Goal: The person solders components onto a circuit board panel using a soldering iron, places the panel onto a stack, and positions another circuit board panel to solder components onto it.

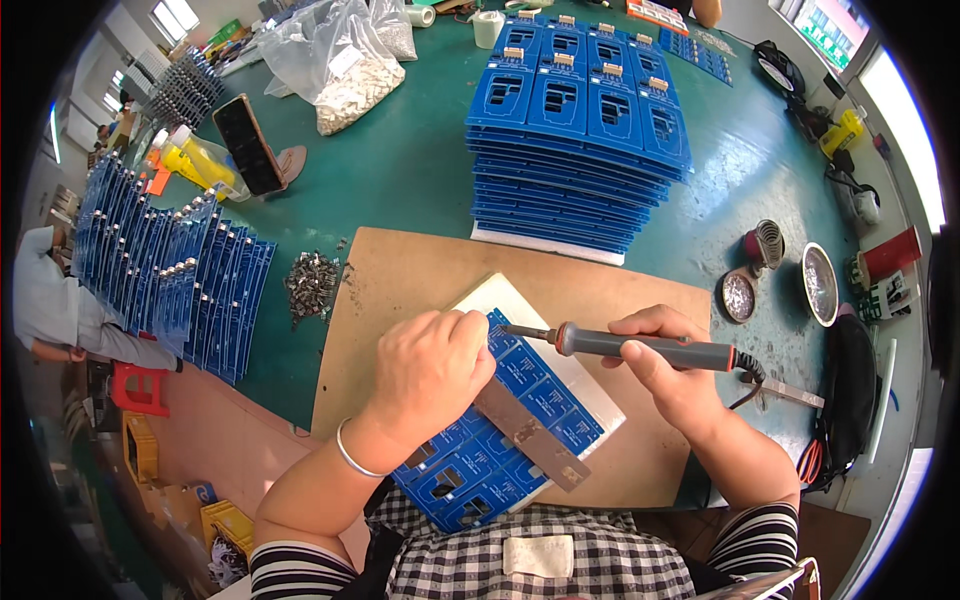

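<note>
In my right hand (665, 365) is a grey soldering iron (650, 348), its tip pointing left onto a blue circuit board (530, 375). My left hand (435, 365) is closed over the board's far left part, close to the iron's tip. What its fingers pinch, if anything, is hidden. The board lies tilted on a white slab (490, 295), partly covered by my left hand and forearm. Across the board runs a flat brownish metal bar (535, 438). Beneath the slab is a brown work mat (400, 265).
Behind the mat stands a tall stack of blue boards (575, 150). More boards (170, 260) stand on edge at left, beside small metal parts (312, 285). A phone (248, 145) leans nearby. At right are a coiled iron holder (765, 245) and a metal dish (818, 285).
</note>
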Tool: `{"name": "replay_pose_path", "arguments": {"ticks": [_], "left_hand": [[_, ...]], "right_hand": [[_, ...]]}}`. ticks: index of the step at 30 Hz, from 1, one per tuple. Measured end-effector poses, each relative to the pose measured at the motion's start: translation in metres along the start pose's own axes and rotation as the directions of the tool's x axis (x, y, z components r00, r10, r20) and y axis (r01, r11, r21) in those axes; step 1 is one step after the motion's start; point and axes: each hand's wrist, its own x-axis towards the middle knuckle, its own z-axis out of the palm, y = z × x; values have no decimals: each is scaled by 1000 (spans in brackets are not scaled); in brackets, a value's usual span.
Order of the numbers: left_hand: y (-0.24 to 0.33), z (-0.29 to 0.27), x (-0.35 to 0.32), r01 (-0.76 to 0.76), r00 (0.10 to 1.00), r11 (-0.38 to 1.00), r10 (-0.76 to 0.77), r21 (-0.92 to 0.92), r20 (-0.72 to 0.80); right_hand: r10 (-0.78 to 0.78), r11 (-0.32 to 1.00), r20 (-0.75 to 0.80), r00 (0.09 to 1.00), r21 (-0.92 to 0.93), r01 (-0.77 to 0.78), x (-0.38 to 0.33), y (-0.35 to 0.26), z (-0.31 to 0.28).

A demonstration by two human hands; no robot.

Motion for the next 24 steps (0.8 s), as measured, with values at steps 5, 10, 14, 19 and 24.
{"name": "replay_pose_path", "arguments": {"ticks": [5,10,14,19,24], "left_hand": [[-1,1,3,5,1000,1000,-5,3,10],[-1,1,6,19,999,1000,-18,-12,30],[-3,-5,1,29,1000,994,-28,-101,12],[0,-13,-3,53,998,989,-51,-135,23],[8,-10,-7,73,997,983,-75,-170,-4]], "right_hand": [[19,999,4,1000,-51,-19,2,0,0],[6,998,8,1000,-60,-5,3,1,-1],[-31,996,50,998,-85,36,-1,-5,-5],[-88,993,56,995,-72,92,-8,-8,-15],[-123,991,5,992,-48,123,-12,-8,-14]]}}
